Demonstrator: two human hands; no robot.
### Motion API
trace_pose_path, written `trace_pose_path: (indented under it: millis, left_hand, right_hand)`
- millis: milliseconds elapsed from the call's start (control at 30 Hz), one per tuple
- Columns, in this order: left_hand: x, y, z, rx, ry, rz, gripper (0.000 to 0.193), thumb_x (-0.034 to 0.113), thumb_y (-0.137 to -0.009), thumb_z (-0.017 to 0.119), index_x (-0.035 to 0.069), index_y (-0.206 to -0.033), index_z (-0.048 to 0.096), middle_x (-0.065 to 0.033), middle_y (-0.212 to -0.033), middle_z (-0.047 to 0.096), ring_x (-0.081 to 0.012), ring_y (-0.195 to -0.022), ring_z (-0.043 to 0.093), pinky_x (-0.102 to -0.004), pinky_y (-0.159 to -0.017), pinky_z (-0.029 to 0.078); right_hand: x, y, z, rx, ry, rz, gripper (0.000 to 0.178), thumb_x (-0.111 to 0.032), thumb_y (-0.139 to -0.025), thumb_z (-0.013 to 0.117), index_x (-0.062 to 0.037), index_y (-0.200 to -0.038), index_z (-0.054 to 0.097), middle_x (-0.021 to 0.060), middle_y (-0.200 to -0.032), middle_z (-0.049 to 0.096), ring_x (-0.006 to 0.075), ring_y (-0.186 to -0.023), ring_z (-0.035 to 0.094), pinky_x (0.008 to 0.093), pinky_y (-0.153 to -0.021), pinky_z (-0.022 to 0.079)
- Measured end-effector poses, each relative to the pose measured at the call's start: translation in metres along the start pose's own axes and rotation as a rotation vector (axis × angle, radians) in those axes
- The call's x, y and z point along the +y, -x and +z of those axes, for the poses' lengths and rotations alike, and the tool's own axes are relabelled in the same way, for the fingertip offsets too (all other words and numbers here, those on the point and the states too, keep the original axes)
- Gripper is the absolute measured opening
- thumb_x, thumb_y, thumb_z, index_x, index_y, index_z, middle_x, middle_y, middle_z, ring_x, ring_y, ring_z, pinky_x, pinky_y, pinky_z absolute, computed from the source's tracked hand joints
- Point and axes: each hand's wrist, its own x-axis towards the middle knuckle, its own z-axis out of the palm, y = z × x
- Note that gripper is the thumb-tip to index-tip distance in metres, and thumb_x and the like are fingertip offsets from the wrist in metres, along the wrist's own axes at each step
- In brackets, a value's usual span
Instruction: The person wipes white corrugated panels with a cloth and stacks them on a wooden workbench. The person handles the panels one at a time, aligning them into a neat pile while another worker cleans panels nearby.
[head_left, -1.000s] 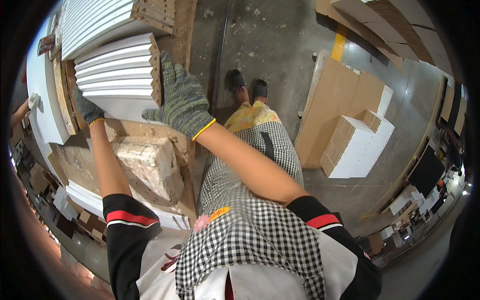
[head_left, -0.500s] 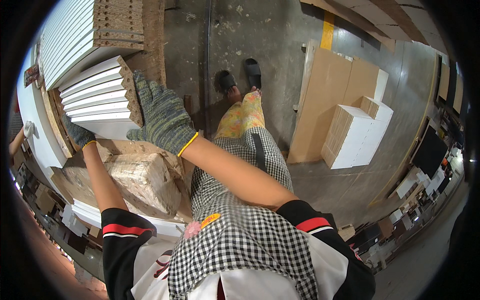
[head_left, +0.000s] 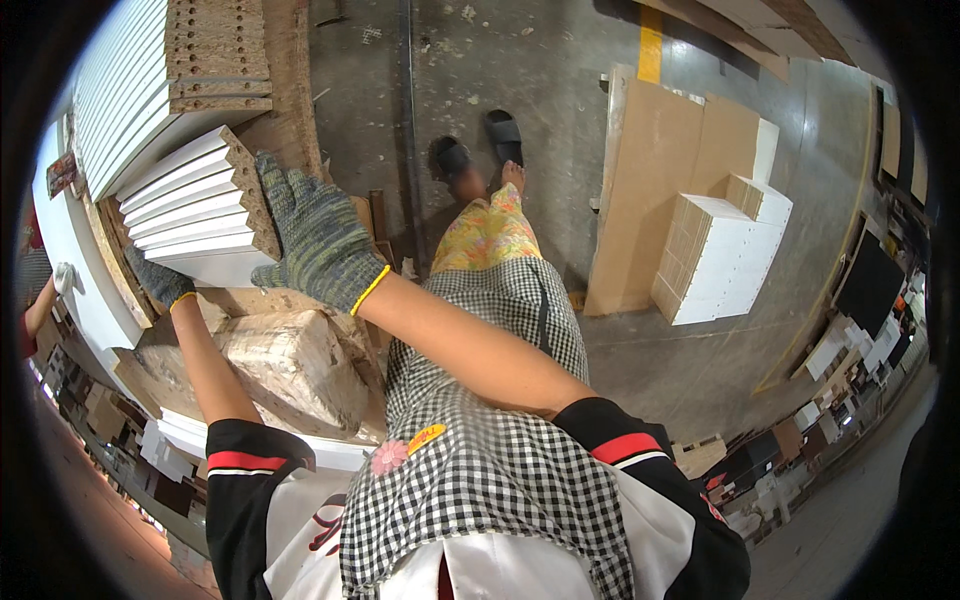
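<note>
Concrete floor point(head_left: 560, 60), stacked white panels point(head_left: 195, 205)

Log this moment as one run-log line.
left hand: gloved, on far end of white panel stack | right hand: gloved, flat on stack's drilled chipboard end | below: plastic-wrapped bundle

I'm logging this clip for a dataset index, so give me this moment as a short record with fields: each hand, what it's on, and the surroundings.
left hand: gloved left hand grips the near left end of the panel stack
right hand: gloved right hand rests flat against the stack's drilled chipboard end
held thing: small stack of white laminated chipboard panels
behind it: taller stack of white panels
below: wrapped bundle on pallet
floor: grey concrete floor, white panel stack by leaning brown boards
</note>
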Motion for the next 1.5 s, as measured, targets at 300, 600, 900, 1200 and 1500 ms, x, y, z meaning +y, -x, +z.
trace_pose_path:
  millis: [300,600,900,1200,1500]
  left_hand:
    - [-0.004,-0.001,0.005,0.004,0.321,-0.157,0.041,0.021,-0.108,0.049,0.001,-0.143,0.057,-0.0133,-0.143,0.06,-0.026,-0.124,0.058,-0.0353,-0.11,0.043]
    - [0.03,0.006,0.015,0.213,0.682,-0.4,0.051,0.035,-0.111,0.043,0.0,-0.147,0.055,-0.0109,-0.143,0.06,-0.0232,-0.126,0.059,-0.0347,-0.107,0.045]
    - [0.016,0.013,0.024,0.39,0.835,-0.538,0.051,0.027,-0.113,0.037,-0.003,-0.154,0.045,-0.0099,-0.158,0.048,-0.0209,-0.143,0.047,-0.0353,-0.121,0.031]
    - [0.024,0.015,0.015,0.235,1.065,-0.664,0.053,0.039,-0.112,0.04,0.0,-0.145,0.056,-0.0088,-0.139,0.062,-0.022,-0.124,0.058,-0.0366,-0.109,0.044]
    - [0.035,0.028,0.022,0.3,0.635,-0.596,0.053,0.029,-0.113,0.033,-0.007,-0.147,0.051,-0.0177,-0.143,0.062,-0.0247,-0.128,0.056,-0.0362,-0.112,0.042]
  right_hand:
    - [-0.005,0.0,-0.007,-0.043,0.008,0.029,0.139,-0.057,-0.064,0.092,0.001,-0.163,0.014,0.0253,-0.147,0.046,0.0402,-0.134,0.049,0.0465,-0.118,0.037]
    - [-0.013,-0.002,-0.014,-0.138,0.042,0.088,0.139,-0.061,-0.069,0.088,0.0,-0.164,0.008,0.0281,-0.158,0.036,0.0418,-0.146,0.039,0.0472,-0.124,0.03]
    - [-0.027,-0.01,-0.046,-0.341,0.031,0.151,0.136,-0.057,-0.073,0.087,-0.0027,-0.165,0.003,0.0267,-0.166,0.024,0.0391,-0.155,0.026,0.0417,-0.128,0.024]
    - [-0.031,-0.035,-0.081,-0.599,-0.041,0.222,0.135,-0.053,-0.076,0.085,-0.0004,-0.165,-0.002,0.0315,-0.166,0.02,0.0418,-0.155,0.025,0.0426,-0.128,0.025]
    - [-0.038,-0.04,-0.066,-0.565,0.052,0.206,0.135,-0.05,-0.07,0.092,0.009,-0.159,0.011,0.0337,-0.16,0.03,0.0443,-0.149,0.034,0.0441,-0.125,0.03]
